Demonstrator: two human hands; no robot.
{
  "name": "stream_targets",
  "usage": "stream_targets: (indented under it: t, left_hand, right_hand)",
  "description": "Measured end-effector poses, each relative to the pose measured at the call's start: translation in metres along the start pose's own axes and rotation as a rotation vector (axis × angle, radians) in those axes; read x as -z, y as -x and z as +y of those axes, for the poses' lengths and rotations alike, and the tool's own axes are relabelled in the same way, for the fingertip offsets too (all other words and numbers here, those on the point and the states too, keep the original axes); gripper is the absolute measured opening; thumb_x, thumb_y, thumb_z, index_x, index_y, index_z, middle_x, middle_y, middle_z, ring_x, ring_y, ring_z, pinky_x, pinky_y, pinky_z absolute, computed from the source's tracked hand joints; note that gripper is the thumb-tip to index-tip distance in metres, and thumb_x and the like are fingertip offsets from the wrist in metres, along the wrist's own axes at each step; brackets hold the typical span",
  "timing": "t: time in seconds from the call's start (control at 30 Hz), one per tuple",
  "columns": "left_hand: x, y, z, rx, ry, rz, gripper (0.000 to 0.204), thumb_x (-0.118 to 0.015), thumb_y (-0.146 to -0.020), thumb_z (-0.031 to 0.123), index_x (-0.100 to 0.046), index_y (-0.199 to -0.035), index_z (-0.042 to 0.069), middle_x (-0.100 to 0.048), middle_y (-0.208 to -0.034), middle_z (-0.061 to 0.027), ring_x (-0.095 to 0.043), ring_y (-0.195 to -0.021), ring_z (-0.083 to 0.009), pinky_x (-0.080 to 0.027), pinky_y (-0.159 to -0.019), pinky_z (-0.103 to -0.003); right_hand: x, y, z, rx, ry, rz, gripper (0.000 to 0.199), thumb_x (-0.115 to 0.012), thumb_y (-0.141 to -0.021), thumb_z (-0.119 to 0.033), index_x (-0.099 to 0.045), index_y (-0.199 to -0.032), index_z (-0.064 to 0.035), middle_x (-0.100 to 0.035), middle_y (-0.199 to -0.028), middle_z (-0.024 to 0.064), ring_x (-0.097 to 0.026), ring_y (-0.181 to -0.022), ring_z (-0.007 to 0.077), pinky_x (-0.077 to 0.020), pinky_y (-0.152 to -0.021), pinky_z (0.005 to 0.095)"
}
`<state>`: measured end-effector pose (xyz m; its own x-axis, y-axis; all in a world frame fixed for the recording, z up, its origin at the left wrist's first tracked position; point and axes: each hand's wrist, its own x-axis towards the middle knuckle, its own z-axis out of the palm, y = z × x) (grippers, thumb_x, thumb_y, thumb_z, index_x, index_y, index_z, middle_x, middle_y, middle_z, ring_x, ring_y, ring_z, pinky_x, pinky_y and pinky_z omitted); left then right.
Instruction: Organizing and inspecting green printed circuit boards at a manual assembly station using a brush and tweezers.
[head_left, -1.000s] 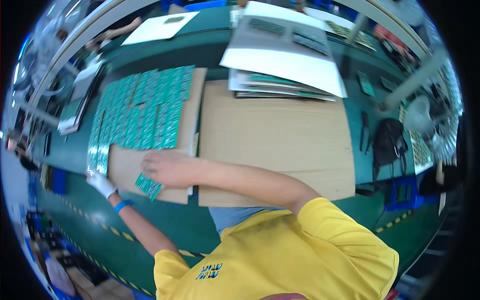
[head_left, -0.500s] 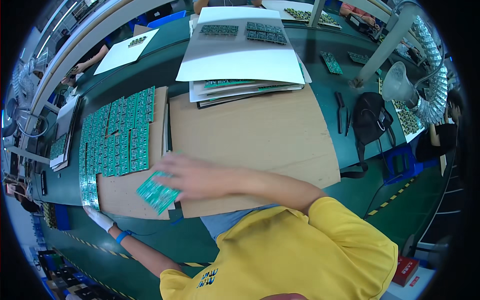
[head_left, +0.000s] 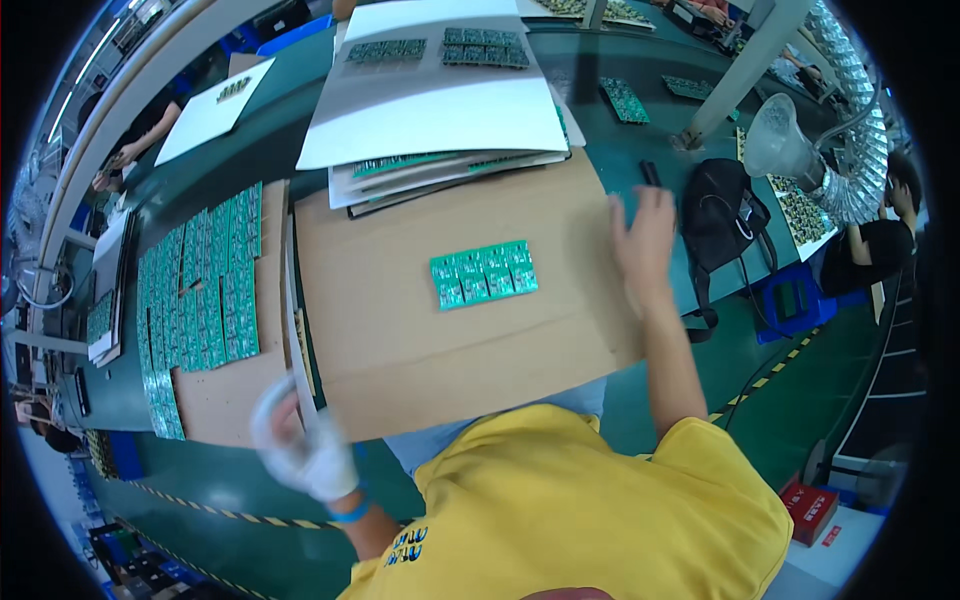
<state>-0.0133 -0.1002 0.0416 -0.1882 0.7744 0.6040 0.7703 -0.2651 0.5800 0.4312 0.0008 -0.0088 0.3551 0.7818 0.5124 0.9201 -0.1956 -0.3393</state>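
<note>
Two hands in view, both off the green circuit board panel (head_left: 484, 273), which lies flat and alone near the middle of the big cardboard sheet (head_left: 400, 340), bare cardboard all round it on every side. Panel: small rectangle, green, split into a row of little boards with pale markings, slightly tilted, long side running left-right. Right hand (head_left: 643, 243) bare, fingers spread flat and open, holding nothing, resting at the right edge of the cardboard, well right of the panel, just beside a black bag (head_left: 722, 225) on the green table (head_left: 250, 160). Left hand (head_left: 298, 445) in a white glove, blurred, at the near-left corner where the big cardboard meets a second cardboard sheet (head_left: 225, 395); cannot tell its grip or whether it holds anything. Rows of green boards (head_left: 200, 290) cover that left sheet, up to its edges. Far edge of the big cardboard is overlapped by a stack of white sheets (head_left: 440, 110) with more green boards on top. Near edge of the cardboard sits against the person's yellow shirt (head_left: 560, 510). Silver duct with clear funnel (head_left: 790, 145) stands far right.
</note>
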Motion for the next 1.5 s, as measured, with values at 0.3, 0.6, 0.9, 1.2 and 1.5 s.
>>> stream_targets:
  t: [0.3,0.6,0.9,1.2,1.5]
  left_hand:
    - [-0.173,-0.048,0.038,-0.203,-0.25,-0.821,0.099,-0.091,-0.064,0.025,-0.043,-0.147,-0.002,-0.041,-0.15,-0.027,-0.047,-0.135,-0.0415,-0.039,-0.115,-0.048]
    - [-0.137,0.005,0.032,0.363,0.786,-0.683,0.099,-0.09,-0.064,0.004,-0.039,-0.149,0.006,-0.051,-0.142,-0.0155,-0.056,-0.126,-0.0263,-0.048,-0.107,-0.04]
    - [-0.131,0.031,0.04,0.55,0.999,-0.564,0.089,-0.09,-0.069,0.004,-0.04,-0.143,0.007,-0.052,-0.139,-0.0126,-0.055,-0.127,-0.0236,-0.048,-0.107,-0.039]
    - [-0.139,0.036,0.028,0.345,1.032,-0.587,0.081,-0.085,-0.073,0.0,-0.042,-0.14,0.006,-0.051,-0.142,-0.015,-0.054,-0.13,-0.0259,-0.047,-0.109,-0.041]
    - [-0.138,0.036,0.027,0.359,1.027,-0.571,0.079,-0.083,-0.07,-0.001,-0.043,-0.138,0.007,-0.052,-0.137,-0.0128,-0.055,-0.125,-0.0233,-0.047,-0.106,-0.039]
  right_hand:
    - [-0.035,-0.036,0.084,-0.103,0.312,-0.053,0.02,-0.065,-0.095,-0.014,-0.056,-0.101,0.0033,-0.06,-0.101,0.0263,-0.064,-0.092,0.0435,-0.0547,-0.077,0.0494]
    - [0.04,0.057,-0.011,-0.025,-0.394,-0.142,0.028,-0.051,-0.104,-0.012,-0.057,-0.127,0.0031,-0.063,-0.1,0.0211,-0.064,-0.095,0.0341,-0.0502,-0.087,0.0388]
    - [0.046,0.126,-0.156,0.206,-0.918,-0.506,0.025,-0.062,-0.092,0.003,-0.069,-0.116,-0.0028,-0.054,-0.088,0.0126,-0.056,-0.071,0.024,-0.0475,-0.063,0.0332]
    - [0.048,0.102,-0.106,0.225,-0.409,-0.471,0.042,-0.068,-0.08,0.005,-0.076,-0.117,-0.0107,-0.053,-0.079,0.0094,-0.055,-0.067,0.0235,-0.0471,-0.059,0.0343]
    - [0.051,0.114,-0.096,0.191,-0.408,-0.55,0.045,-0.066,-0.078,0.006,-0.076,-0.119,-0.0119,-0.052,-0.077,0.0098,-0.055,-0.068,0.0234,-0.0473,-0.059,0.0352]
